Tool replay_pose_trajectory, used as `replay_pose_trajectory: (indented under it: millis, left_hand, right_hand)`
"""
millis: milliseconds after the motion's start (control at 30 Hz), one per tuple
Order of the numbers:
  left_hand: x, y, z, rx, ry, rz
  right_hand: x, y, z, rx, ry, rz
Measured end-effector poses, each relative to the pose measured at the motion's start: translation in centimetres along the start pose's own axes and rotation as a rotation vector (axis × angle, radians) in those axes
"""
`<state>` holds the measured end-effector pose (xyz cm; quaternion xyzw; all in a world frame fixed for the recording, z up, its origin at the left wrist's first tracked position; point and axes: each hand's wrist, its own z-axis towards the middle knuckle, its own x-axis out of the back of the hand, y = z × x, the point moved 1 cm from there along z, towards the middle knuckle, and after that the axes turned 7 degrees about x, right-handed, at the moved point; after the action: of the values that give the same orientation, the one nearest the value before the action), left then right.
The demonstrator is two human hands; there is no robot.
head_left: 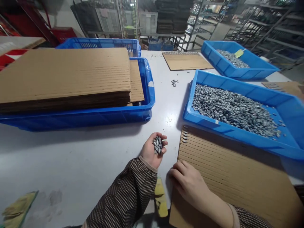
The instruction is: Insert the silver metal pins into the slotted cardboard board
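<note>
My left hand is cupped palm up, its fingers curled around a small heap of shiny grey metal pieces, each slim and pointed like a seed. My right hand rests at the left edge of a slotted cardboard sheet, fingers bent downward and together. Whatever its fingertips pinch is hidden beneath them. Along the sheet's far left edge, several metal pieces sit in a column, one per slit. Beyond the sheet, a blue tray holds a large pile of the same pieces.
At left, stacked cardboard sheets lie across a blue bin. Another blue tray and a cardboard sheet are farther back. Loose pieces lie on the white table. Yellow cloth lies front left.
</note>
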<state>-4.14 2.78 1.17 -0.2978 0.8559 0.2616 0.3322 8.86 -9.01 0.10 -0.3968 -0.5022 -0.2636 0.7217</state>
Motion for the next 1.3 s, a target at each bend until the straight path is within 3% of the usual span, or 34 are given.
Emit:
replay_pose_trajectory:
  millis: [100,200,300,400,600,900,1300]
  left_hand:
    - [0.2,-0.8,0.1,0.129,-0.016,0.043]
    - [0.4,-1.3,0.3,0.135,-0.018,0.065]
    - [0.6,-1.5,0.4,0.101,-0.001,0.092]
    - [0.7,-2.0,0.3,0.141,-0.013,0.155]
    - [0.7,-3.3,0.1,0.149,-0.030,0.278]
    - [0.5,-3.2,-0.2,0.143,0.004,0.342]
    - [0.9,-3.8,0.2,0.060,-0.042,0.440]
  right_hand:
    - [-0.8,-0.2,0.3,-0.021,0.037,0.022]
    - [-0.1,0.7,0.1,-0.072,0.110,0.282]
    - [1.2,2.9,-0.6,-0.258,0.217,0.511]
    - [2.1,5.8,-1.1,-0.373,0.337,0.448]
    - [1.8,9.3,0.0,-0.245,0.358,0.251]
    - [-0.1,10.0,0.6,-0.078,0.367,-0.072]
    - [-0.6,10.3,1.0,-0.060,0.371,-0.104]
